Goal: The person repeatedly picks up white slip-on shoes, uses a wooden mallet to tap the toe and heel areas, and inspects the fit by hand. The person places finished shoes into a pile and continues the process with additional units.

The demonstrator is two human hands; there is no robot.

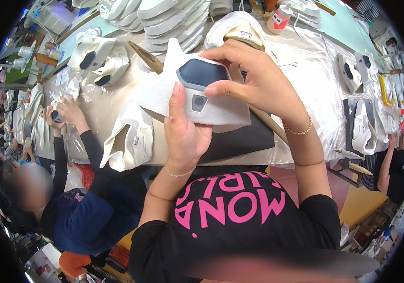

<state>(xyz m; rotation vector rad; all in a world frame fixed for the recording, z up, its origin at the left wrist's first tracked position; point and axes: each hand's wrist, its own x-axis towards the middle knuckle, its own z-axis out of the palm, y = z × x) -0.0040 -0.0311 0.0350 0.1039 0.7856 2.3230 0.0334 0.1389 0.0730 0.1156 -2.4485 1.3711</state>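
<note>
Both my hands hold a white shoe upper (237, 107) with a dark navy panel and a small grey patch on it, raised over the table. My left hand (183, 134) grips its lower edge from below, the thumb lying up against the white surface. From the right, my right hand (254, 78) closes on the navy panel's side, with fingertips on the top edge and the thumb at the panel's lower right corner. Another white shoe upper (129, 137) rests on the table by my left wrist, and one more (237, 30) lies beyond my right hand.
Stacked white shoe parts (173, 23) stand at the back. A pointed wooden piece (145, 57) is behind the held upper; a black sheet (242, 144) lies beneath. A white bottle with a red label (279, 19) stands far right. Leftward, a co-worker's hands (65, 113) handle another upper.
</note>
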